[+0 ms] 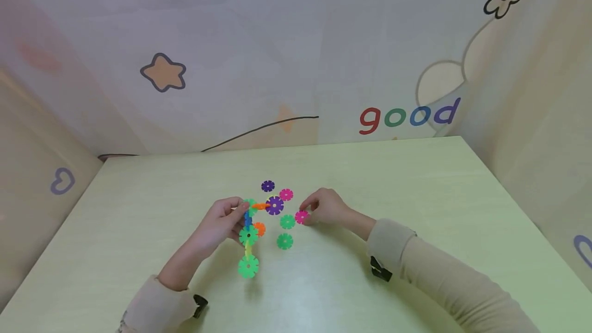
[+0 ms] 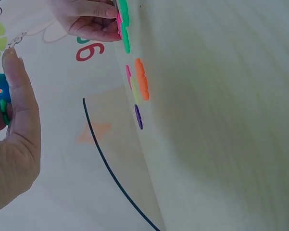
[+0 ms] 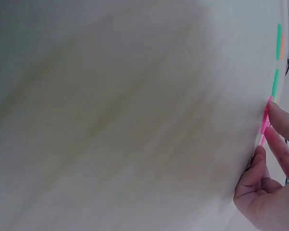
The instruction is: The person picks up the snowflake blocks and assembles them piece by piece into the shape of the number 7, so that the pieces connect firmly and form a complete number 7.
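Note:
My left hand [image 1: 216, 226] grips a joined chain of notched plastic snowflake discs above the table. Green discs [image 1: 248, 266], a yellow one and a blue one [image 2: 1, 91] run down the chain. At its upper end an orange disc [image 1: 260, 206] set edge-on links to a purple disc [image 1: 275, 205]. My right hand [image 1: 329, 206] pinches a pink snowflake disc [image 1: 301, 217] at the tabletop, with thumb and finger at its edge in the right wrist view. Two loose green discs [image 1: 287, 221] lie just left of that hand.
On the pale table [image 1: 393, 179], another pink disc [image 1: 286, 195] and a small purple disc [image 1: 267, 186] lie farther back. An orange disc [image 1: 260, 228] lies behind the chain. A printed curtain [image 1: 259, 66] hangs along the table's back and sides.

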Demonstrator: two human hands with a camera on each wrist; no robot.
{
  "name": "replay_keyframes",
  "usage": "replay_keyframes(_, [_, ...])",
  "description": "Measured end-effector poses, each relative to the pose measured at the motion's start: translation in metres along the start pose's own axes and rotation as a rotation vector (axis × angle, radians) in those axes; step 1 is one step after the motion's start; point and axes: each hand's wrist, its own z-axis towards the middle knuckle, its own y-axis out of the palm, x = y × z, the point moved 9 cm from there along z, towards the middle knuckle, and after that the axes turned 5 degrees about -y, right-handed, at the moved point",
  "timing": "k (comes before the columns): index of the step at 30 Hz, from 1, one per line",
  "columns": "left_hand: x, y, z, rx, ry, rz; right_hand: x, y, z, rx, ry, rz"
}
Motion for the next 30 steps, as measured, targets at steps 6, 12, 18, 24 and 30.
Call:
replay_keyframes(6, [-0.002,0.002,0.001,-0.016,0.007,-0.001,-0.001,0.000,-0.002,0.003,-0.008,-0.049])
replay_keyframes(12, [-0.003,0.004,0.002,-0.018,0.012,0.000,0.006,-0.007,-0.005,0.036,0.013,0.024])
replay_keyframes(18, [-0.003,0.005,0.001,-0.017,0.012,0.002,0.012,-0.008,-0.013,0.026,0.051,0.120])
replay_keyframes(24, [-0.002,0.007,0.001,-0.017,0.009,0.007,0.007,-0.013,-0.026,0.037,0.019,0.174])
replay_keyframes(30, [0.000,0.012,-0.002,-0.018,-0.014,0.020,0.001,-0.017,-0.038,0.035,-0.011,0.291])
